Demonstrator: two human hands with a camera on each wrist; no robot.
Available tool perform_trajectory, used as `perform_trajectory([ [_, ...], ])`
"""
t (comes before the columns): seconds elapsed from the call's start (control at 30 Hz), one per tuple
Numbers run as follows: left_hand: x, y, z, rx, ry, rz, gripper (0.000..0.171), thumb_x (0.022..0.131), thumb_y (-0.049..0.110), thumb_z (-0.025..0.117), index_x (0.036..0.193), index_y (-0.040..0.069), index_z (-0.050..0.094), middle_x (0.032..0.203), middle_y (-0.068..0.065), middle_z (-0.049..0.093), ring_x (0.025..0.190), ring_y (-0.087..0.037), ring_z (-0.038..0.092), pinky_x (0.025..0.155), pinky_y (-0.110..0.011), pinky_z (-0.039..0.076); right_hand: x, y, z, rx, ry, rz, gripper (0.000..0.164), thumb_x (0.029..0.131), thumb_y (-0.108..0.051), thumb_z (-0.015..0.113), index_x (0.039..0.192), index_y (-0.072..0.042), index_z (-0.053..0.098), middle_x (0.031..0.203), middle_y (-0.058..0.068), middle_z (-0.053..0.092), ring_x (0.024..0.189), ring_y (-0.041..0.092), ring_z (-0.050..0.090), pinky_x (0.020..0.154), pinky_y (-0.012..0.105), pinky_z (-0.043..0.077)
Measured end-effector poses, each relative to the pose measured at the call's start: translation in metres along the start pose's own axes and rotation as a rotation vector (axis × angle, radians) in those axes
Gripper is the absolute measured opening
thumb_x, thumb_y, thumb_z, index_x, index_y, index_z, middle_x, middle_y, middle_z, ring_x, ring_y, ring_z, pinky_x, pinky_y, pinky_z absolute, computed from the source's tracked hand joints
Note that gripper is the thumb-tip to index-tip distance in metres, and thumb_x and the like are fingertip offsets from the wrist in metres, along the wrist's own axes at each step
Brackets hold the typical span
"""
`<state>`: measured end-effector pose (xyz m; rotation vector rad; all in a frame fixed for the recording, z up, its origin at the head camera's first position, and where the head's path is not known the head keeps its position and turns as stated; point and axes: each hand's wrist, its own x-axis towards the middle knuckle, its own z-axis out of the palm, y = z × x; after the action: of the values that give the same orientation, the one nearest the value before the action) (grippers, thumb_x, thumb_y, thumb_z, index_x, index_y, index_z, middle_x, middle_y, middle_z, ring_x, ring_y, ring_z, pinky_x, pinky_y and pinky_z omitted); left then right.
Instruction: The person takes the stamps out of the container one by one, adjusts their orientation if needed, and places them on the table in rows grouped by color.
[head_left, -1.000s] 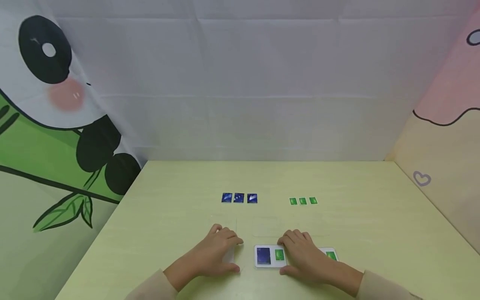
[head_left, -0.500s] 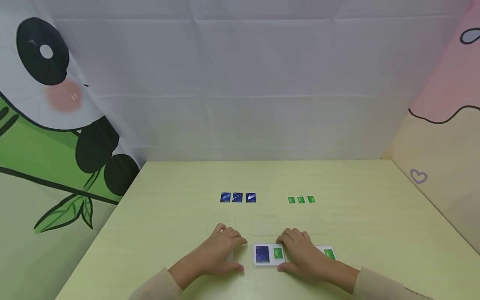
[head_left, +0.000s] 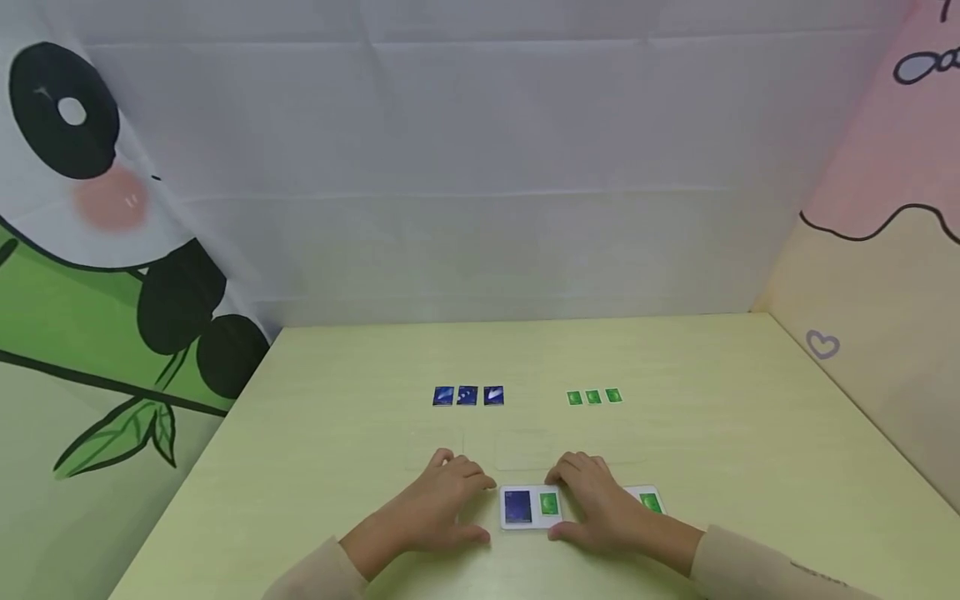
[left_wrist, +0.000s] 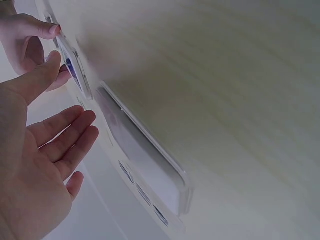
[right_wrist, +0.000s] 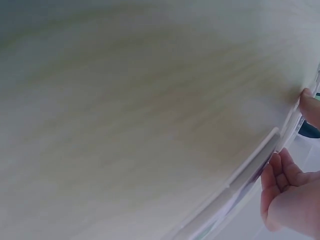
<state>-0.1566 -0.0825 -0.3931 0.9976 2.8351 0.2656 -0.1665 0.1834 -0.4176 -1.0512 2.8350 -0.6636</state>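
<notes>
A flat white case (head_left: 533,507) with rounded corners carries one blue picture card (head_left: 517,507) and one small green card (head_left: 549,503). My right hand (head_left: 600,504) holds its right end, thumb at the near edge and fingers at the far edge. Just left of it, my left hand (head_left: 446,507) hovers with fingers spread and fingertips close to the case's left edge. Nothing is in that hand. Under the left palm, the left wrist view shows another white case (left_wrist: 145,160), hidden in the head view. A further case with a green card (head_left: 649,502) lies partly behind my right wrist.
Farther back on the yellow table (head_left: 337,375) lie three blue cards (head_left: 468,396) in a row and three small green cards (head_left: 594,397). Faint clear plastic pieces (head_left: 528,450) lie between these rows and my hands. Pale walls stand around the table.
My left hand has shifted right, off the case under it and towards the case in my right hand. My right hand keeps its hold. The head view has turned slightly right.
</notes>
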Motion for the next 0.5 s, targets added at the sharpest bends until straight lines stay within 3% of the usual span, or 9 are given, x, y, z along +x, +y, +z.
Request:
perform_trajectory([
  [0.5, 0.0096, 0.0041, 0.0013, 0.019, -0.003, 0.01, 0.055, 0.079, 0.051, 0.071, 0.12, 0.016, 0.063, 0.114, 0.005, 0.066, 0.11, -0.012, 0.056, 0.1, -0.041, 0.034, 0.0013, -0.0005, -0.0014, -0.011, 0.01, 0.002, 0.054, 0.074, -0.048, 0.077, 0.111, -0.013, 0.059, 0.109, -0.007, 0.058, 0.106, 0.01, 0.05, 0.1, 0.041, 0.036],
])
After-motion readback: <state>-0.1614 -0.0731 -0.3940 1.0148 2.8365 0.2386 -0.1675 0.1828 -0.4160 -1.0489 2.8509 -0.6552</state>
